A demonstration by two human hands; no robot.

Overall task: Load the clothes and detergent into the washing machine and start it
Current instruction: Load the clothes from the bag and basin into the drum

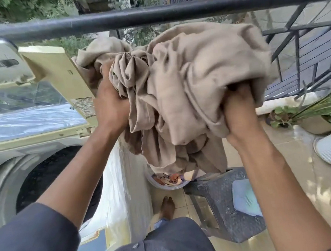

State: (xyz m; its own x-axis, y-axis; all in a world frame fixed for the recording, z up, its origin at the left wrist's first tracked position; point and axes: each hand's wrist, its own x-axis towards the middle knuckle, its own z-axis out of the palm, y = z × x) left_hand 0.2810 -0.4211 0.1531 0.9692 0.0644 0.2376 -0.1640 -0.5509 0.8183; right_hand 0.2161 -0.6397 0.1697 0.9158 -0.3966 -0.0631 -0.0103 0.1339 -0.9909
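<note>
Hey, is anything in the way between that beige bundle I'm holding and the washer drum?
Nothing visible blocks it. Both hands, left and right, grip the beige bundle above and to the right of the washer drum, whose lid stands raised and whose opening is clear.

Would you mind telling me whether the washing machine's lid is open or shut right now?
Open. The lid stands raised and tilted back, and the dark drum opening lies exposed below it.
</note>
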